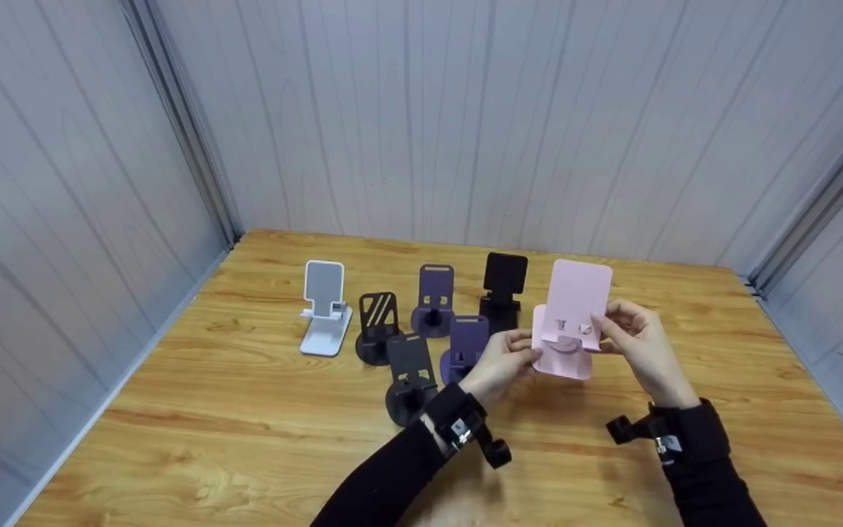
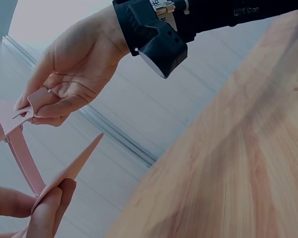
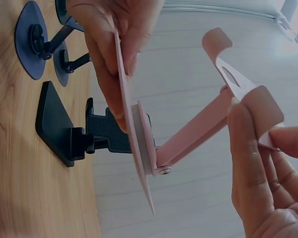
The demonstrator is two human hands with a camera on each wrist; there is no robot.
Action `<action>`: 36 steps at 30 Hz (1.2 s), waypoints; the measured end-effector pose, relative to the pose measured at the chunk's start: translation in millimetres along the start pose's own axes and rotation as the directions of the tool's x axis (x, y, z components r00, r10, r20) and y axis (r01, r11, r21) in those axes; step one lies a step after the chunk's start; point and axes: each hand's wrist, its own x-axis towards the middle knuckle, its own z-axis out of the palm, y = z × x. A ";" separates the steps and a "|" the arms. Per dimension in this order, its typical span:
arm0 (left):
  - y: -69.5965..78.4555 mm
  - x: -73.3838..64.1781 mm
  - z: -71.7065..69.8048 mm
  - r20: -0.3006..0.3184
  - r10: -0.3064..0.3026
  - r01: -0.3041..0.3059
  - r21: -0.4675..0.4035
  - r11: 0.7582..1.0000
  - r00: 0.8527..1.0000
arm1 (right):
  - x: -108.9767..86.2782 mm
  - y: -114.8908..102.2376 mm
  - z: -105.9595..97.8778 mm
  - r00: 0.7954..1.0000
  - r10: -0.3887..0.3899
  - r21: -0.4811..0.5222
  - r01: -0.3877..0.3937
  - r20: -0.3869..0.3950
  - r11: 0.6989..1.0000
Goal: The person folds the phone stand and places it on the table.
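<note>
Phone stand (image 1: 573, 311), pink, is raised off the worktop (image 1: 209, 439), apparently unfolded already. The fingers (image 2: 47, 210) of the left hand (image 1: 498, 366) pinch its base (image 1: 559, 366) at 8 o'clock; the right hand (image 1: 645, 351) grips the back plate (image 1: 581, 285) at 4 o'clock. Six other stands (image 1: 410, 355) (all unfolded) stand from 8 to 10 o'clock; the pink one is not yet set down.

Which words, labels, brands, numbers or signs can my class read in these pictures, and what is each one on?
No text can be read.
Black covering on the right forearm, left wrist view: pale lettering, too blurred to read.
Metal clip at the right wrist, same view: marks beside it, too small to read.
Pink stand: cutouts, no lettering seen.
Other stands: no lettering seen.
</note>
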 end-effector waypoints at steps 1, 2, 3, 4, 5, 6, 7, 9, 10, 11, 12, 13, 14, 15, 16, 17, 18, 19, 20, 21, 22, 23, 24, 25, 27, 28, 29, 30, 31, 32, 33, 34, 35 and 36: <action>0.1 -0.3 0.0 0.000 0.000 0.000 0.000 1.000 1.000 | -0.1 0.2 0.9 1.000 -0.002 -0.008 0.002 -0.009 1.000; 0.1 -0.7 0.0 0.003 0.001 -0.001 -0.001 1.000 1.000 | -0.3 0.4 1.5 1.000 -0.006 -0.012 0.006 -0.017 1.000; 0.3 -1.0 0.1 0.006 0.000 0.000 -0.003 1.000 1.000 | -0.4 0.7 1.8 1.000 -0.010 -0.016 0.010 -0.025 1.000; 0.2 -1.2 0.3 0.010 -0.002 0.002 -0.003 1.000 1.000 | -0.4 0.9 1.9 0.999 -0.015 -0.019 0.014 -0.029 1.000; 0.3 -1.2 0.5 0.012 -0.005 0.005 -0.002 1.000 1.000 | -0.4 1.2 1.9 0.999 -0.018 -0.023 0.017 -0.030 1.000; 0.3 -1.2 0.7 0.014 -0.006 0.006 0.000 1.000 1.000 | -0.4 1.3 1.7 0.999 -0.019 -0.026 0.018 -0.030 0.999; 0.4 -1.4 1.0 0.017 -0.007 0.007 0.004 1.000 1.000 | -0.6 1.2 1.3 0.999 -0.018 -0.026 0.017 -0.030 1.000; 0.2 -1.5 1.7 0.018 -0.009 0.009 0.016 1.000 1.000 | -0.8 1.0 0.2 1.000 -0.012 -0.028 0.012 -0.021 1.000; 0.0 -1.6 2.2 0.018 -0.009 0.009 0.022 1.000 1.000 | -0.9 0.8 -0.4 1.000 -0.009 -0.033 0.009 -0.015 0.999; -0.5 -1.5 2.5 0.018 -0.009 0.009 0.023 1.000 1.000 | -1.2 0.5 -1.2 1.000 -0.005 -0.035 0.005 -0.010 0.999; -0.9 -1.8 3.1 0.020 -0.010 0.009 0.022 1.000 1.000 | -1.5 0.1 -1.9 1.000 -0.001 -0.037 0.001 -0.004 0.999; -1.7 -1.8 3.4 0.020 -0.010 0.010 0.022 1.000 1.000 | -1.9 -0.4 -2.7 1.000 0.003 -0.036 -0.003 0.002 0.999; -2.6 -1.7 3.9 0.019 -0.011 0.011 0.021 1.000 1.000 | -2.3 -1.0 -3.4 1.000 0.007 -0.040 -0.007 0.009 0.999; -3.3 -1.7 4.3 0.020 -0.011 0.011 0.018 1.000 1.000 | -2.8 -1.7 -4.2 1.000 0.011 -0.039 -0.010 0.017 0.999; -3.9 -1.5 4.6 0.020 -0.014 0.013 0.011 1.000 1.000 | -3.4 -2.4 -5.1 1.000 0.016 -0.036 -0.015 0.023 0.999; -4.4 -1.5 4.9 0.019 -0.012 0.012 0.006 1.000 1.000 | -4.0 -3.2 -5.8 0.999 0.022 -0.030 -0.021 0.032 0.999; -4.5 -1.7 5.2 0.017 -0.009 0.009 0.002 1.000 1.000 | -4.6 -4.1 -6.5 0.999 0.029 -0.024 -0.028 0.042 0.999; -4.6 -1.9 5.3 0.015 -0.001 0.001 0.003 1.000 1.000 | -5.1 -4.8 -7.2 0.998 0.036 -0.018 -0.035 0.052 0.999; -4.2 -2.2 5.6 0.012 0.007 -0.007 0.005 1.000 1.000 | -5.4 -5.2 -8.4 0.997 0.039 -0.011 -0.039 0.069 0.999; -3.7 -2.3 5.7 0.011 0.019 -0.019 0.008 1.000 1.000 | -5.6 -5.6 -9.2 0.996 0.045 0.002 -0.045 0.083 0.999; -3.2 -2.4 5.7 0.008 0.030 -0.030 0.013 0.999 1.000 | -5.5 -5.6 -10.2 0.994 0.051 0.015 -0.053 0.100 0.998; -2.8 -2.4 5.7 0.007 0.041 -0.041 0.020 0.999 0.999 | -5.3 -5.3 -11.0 0.991 0.057 0.029 -0.061 0.121 0.998; -2.6 -2.6 5.7 0.003 0.051 -0.051 0.026 0.998 0.999 | -4.9 -4.8 -11.6 0.988 0.062 0.043 -0.068 0.141 0.997; -2.7 -2.6 5.9 -0.003 0.060 -0.060 0.031 0.998 0.998 | -4.4 -3.9 -12.2 0.985 0.064 0.059 -0.074 0.161 0.995; -3.5 -2.3 6.2 -0.014 0.072 -0.071 0.024 0.997 0.997 | -3.5 -2.2 -12.7 0.978 0.071 0.090 -0.091 0.197 0.992; -4.0 -2.3 6.3 -0.018 0.076 -0.075 0.019 0.997 0.997 | -3.1 -1.4 -12.8 0.975 0.076 0.101 -0.099 0.211 0.990; -4.5 -2.5 6.3 -0.021 0.083 -0.083 0.013 0.996 0.996 | -2.9 -0.9 -12.5 0.972 0.079 0.110 -0.106 0.223 0.988; -5.1 -2.5 6.3 -0.024 0.094 -0.094 0.011 0.996 0.995 | -2.7 -0.5 -12.2 0.969 0.083 0.116 -0.113 0.234 0.987; -5.7 -2.3 6.1 -0.026 0.107 -0.107 0.008 0.994 0.994 | -2.6 -0.1 -11.8 0.966 0.086 0.121 -0.119 0.246 0.986; -6.1 -1.9 5.7 -0.028 0.121 -0.121 0.008 0.993 0.992 | -2.5 0.1 -11.4 0.962 0.091 0.123 -0.125 0.256 0.985; -6.3 -1.7 5.2 -0.029 0.141 -0.141 0.013 0.990 0.990 | -2.4 0.3 -11.0 0.959 0.095 0.123 -0.132 0.267 0.984; -6.4 -1.4 4.8 -0.030 0.158 -0.157 0.017 0.987 0.987 | -2.2 0.4 -10.8 0.955 0.099 0.125 -0.139 0.279 0.982; -6.4 -1.3 4.4 -0.032 0.176 -0.176 0.020 0.984 0.984 | -2.0 0.7 -10.7 0.951 0.102 0.127 -0.144 0.293 0.981; -6.4 -1.1 4.2 -0.034 0.195 -0.194 0.023 0.981 0.980 | -1.8 1.0 -10.8 0.947 0.104 0.131 -0.149 0.305 0.980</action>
